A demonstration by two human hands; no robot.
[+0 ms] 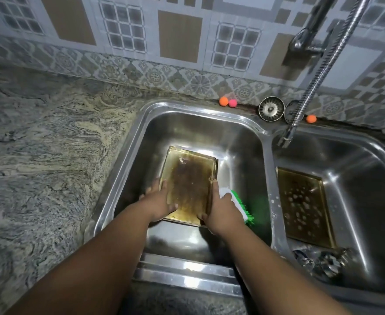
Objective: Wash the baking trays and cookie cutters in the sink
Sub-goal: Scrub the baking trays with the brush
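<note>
A dirty golden baking tray [188, 180] with brown stains lies in the left sink basin [239, 142]. My left hand [158, 202] grips its left edge, thumb over the rim. My right hand [221, 209] holds the tray's right edge and also holds a white scrub brush [237, 201] with green bristles against it. A second golden tray [305, 203] with soapy spots rests in the right basin [355, 160]. Shiny metal cookie cutters [321, 261] lie in front of that tray, blurred.
A flexible metal faucet hose [312, 87] hangs over the divider between the basins, with no water running. Two sink strainers [271, 108] and small orange and pink balls [227, 101] sit on the back ledge. A marbled stone countertop [39, 144] spreads to the left.
</note>
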